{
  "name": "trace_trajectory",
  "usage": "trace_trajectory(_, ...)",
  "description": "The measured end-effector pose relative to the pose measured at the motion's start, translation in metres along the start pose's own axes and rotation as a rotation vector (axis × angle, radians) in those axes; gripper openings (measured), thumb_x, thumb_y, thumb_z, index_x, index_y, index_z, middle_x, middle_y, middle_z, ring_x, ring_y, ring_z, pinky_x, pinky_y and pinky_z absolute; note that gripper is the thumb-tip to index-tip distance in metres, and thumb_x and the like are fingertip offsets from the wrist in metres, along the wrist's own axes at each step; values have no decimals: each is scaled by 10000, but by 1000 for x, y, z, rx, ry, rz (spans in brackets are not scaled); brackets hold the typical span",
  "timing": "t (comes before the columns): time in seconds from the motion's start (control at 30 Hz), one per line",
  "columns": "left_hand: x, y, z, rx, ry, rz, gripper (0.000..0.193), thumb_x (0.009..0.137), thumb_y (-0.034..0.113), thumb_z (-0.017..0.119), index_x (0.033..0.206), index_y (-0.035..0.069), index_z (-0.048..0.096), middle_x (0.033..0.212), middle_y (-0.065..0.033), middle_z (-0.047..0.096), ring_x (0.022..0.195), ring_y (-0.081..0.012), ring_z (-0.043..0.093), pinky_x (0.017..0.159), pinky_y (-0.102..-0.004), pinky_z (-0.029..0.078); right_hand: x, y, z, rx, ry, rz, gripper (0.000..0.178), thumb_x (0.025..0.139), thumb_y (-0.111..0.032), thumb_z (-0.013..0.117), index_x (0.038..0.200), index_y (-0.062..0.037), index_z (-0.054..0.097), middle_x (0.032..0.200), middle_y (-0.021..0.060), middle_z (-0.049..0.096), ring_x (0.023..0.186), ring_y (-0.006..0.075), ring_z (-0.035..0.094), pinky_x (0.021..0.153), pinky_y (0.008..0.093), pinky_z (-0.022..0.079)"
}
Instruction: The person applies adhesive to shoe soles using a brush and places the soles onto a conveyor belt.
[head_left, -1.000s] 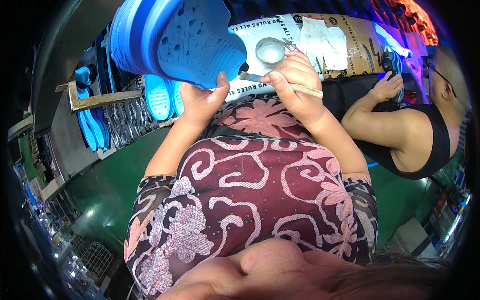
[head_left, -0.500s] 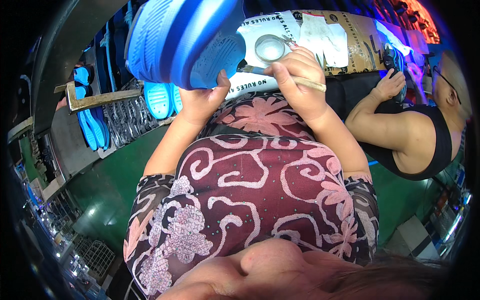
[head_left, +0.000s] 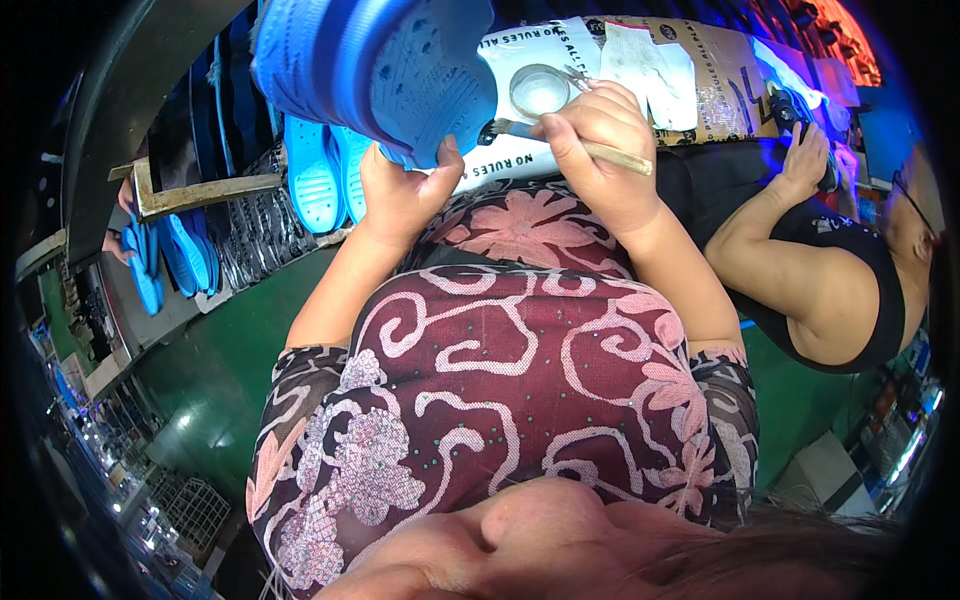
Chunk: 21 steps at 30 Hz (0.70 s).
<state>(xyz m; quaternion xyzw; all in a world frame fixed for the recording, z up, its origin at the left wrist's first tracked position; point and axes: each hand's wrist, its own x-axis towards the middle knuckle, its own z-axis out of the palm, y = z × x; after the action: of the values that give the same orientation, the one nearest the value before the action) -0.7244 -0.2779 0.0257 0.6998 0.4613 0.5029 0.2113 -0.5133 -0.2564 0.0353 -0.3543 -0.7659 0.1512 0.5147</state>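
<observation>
My left hand [head_left: 408,195] grips the lower edge of a blue foam clog [head_left: 345,60], thumb up against its opening. The clog is tilted so that its textured inside faces right, and its top runs out of view. In my right hand [head_left: 612,150] is a flat paintbrush [head_left: 620,158] with a pale wooden handle, the bristle end pointing left, close to the clog's rim. Whether the bristles touch the rim, I cannot tell. Just beyond the brush, a round clear dish [head_left: 540,92] of pale contents stands on the white printed sheet [head_left: 515,165].
Light blue insoles [head_left: 315,190] lie left of my left hand, near a wooden bar [head_left: 210,197]. Another person's hand [head_left: 118,245] holds blue pieces at far left. At right, a co-worker [head_left: 790,250] handles a dark shoe. White papers [head_left: 650,75] lie on brown cardboard [head_left: 725,95].
The clog has turned, showing more of its inside. My brush hand has hardly shifted. The co-worker at right has leaned and moved a hand, and another person's hand has appeared at far left.
</observation>
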Motion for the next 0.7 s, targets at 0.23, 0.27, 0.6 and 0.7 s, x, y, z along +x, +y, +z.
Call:
trace_trajectory(0.23,-4,-5,0,58,-19,39,203,659,-2,632,859,10,600,753,-109,632,645,-202,626,603,-283,489,-5,-2,2,55,30,4,172,770,-156,621,618,-76,627,557,42,538,546,224,491,671,331,386)
trace_trajectory(0.27,-5,-7,2,42,0,57,216,658,-2,634,871,8,601,762,-111,633,650,-204,628,605,-283,490,-4,-4,4,94,23,-10,168,766,-156,625,619,-74,629,558,43,537,545,223,491,668,331,387)
trace_trajectory(0.6,-5,-15,-3,124,-61,266,268,733,-29,605,998,-36,561,966,-103,601,836,-163,588,735,-266,468,-7,-7,4,131,-7,62,221,800,-149,611,601,-53,620,537,45,527,520,216,479,601,307,364)
trace_trajectory(0.7,-8,-21,-3,153,-57,237,264,733,-9,610,993,-30,570,943,-107,611,809,-185,601,723,-272,476,-7,-6,-2,130,6,94,221,807,-145,605,604,-62,619,544,43,534,519,206,480,597,303,361)
